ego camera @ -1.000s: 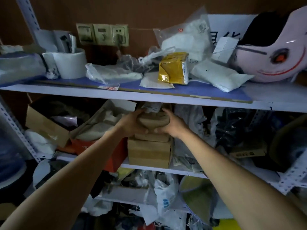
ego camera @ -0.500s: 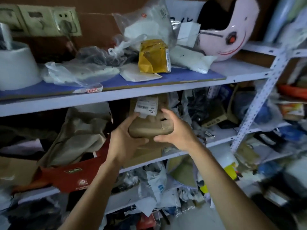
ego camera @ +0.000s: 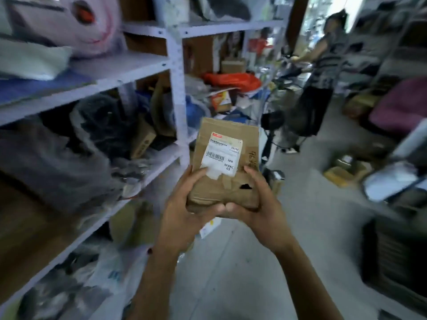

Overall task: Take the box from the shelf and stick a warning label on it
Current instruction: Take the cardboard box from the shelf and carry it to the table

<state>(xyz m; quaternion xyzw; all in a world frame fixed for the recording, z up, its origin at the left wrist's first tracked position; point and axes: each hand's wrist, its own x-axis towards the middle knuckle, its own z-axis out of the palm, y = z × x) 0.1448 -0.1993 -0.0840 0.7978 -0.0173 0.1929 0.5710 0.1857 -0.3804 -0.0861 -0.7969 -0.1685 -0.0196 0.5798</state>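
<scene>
Head view, A: box [ego camera: 225,162] now off the shelf [ego camera: 129,65], out in the aisle; left hand [ego camera: 184,204] and right hand [ego camera: 256,204] both closed round its near end.
B: Retrieval done. No warning label seen yet; only a shipping label [ego camera: 221,155].

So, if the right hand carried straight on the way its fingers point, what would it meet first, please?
Probably the left hand: the right hand curls leftward under the cardboard box, fingertips almost touching the left's, though depth is unclear.
</scene>
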